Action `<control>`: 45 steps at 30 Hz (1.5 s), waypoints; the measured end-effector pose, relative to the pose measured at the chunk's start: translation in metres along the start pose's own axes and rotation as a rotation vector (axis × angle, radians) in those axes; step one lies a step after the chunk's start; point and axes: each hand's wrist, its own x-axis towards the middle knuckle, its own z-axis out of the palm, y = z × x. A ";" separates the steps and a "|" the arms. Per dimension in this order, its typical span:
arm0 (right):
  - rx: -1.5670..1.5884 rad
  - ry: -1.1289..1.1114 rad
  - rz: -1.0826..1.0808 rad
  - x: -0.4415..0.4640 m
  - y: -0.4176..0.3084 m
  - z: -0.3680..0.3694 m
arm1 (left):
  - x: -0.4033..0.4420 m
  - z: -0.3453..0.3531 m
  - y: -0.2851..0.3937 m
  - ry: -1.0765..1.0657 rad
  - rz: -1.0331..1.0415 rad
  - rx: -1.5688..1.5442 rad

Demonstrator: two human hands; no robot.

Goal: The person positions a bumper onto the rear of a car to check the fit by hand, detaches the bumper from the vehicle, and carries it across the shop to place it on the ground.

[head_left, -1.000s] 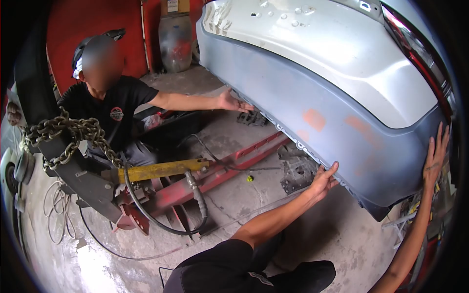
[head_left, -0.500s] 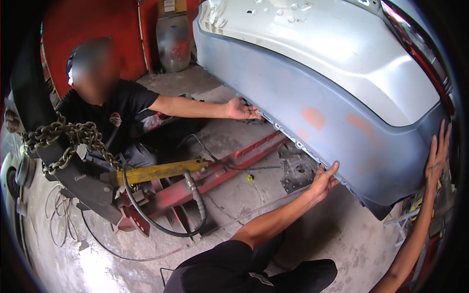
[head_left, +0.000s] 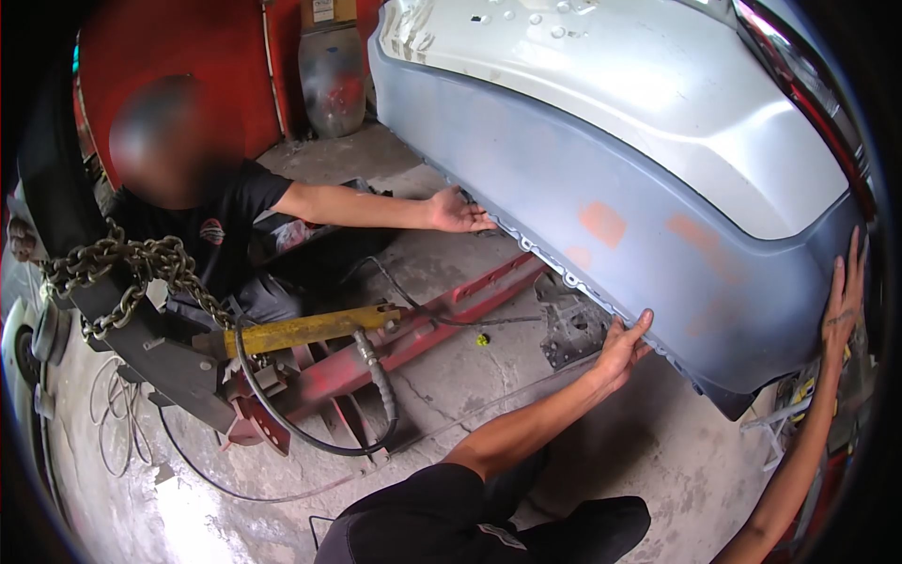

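While left hand (head_left: 623,351) grips bumper (head_left: 564,179), right hand (head_left: 844,299) flat against end

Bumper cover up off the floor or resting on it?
Off the floor: the left hand grips the lower edge of the bumper cover, the right hand lies flat against its end, and floor shows beneath.

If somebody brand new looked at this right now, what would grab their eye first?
Probably the big grey bumper slanting across the upper right, with orange-pink patches, the left hand at its lower edge and the right hand flat against its right end. Next, likely the yellow cylinder left of centre, near a heavy chain looped around a dark arm.
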 end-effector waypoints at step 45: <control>0.018 -0.018 0.179 -0.006 -0.025 -0.019 | 0.051 -0.080 0.073 0.003 0.176 -0.155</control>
